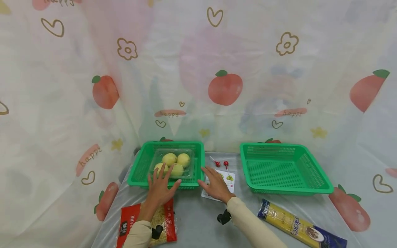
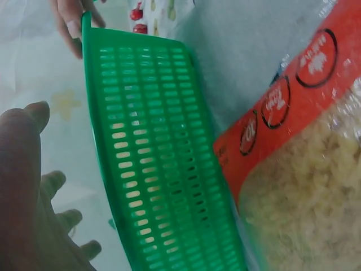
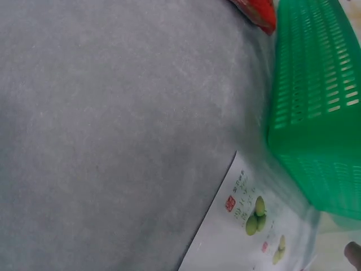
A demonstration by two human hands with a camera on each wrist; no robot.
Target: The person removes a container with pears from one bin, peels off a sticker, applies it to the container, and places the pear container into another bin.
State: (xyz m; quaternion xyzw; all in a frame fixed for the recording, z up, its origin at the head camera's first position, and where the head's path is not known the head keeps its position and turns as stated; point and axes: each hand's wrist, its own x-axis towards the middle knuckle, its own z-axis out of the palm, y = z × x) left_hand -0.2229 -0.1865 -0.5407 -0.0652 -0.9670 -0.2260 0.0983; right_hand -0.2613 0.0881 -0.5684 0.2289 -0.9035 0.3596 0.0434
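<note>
A green plastic basket [image 1: 134, 172] on the left holds a clear plastic tray of several round yellow-green fruits [image 1: 169, 159]. My left hand [image 1: 159, 191] hovers at the basket's front rim, fingers spread and overlapping the fruits in the head view. The left wrist view shows its thumb and fingertips apart from the basket's slotted side [image 2: 152, 141]. At the basket's right front corner is my right hand [image 1: 217, 186], its fingers extended right at the rim. In the left wrist view, fingers [image 2: 72, 25] of that hand overlap the rim. Neither hand shows anything held.
Under my left forearm lies a red bag of pale dry food [image 1: 169, 220]. Two red lollipops [image 1: 217, 164] and a white printed card [image 1: 231, 181] lie between the baskets. A second green basket [image 1: 322, 179] stands right, with a yellow-and-blue pasta pack [image 1: 288, 220] before it.
</note>
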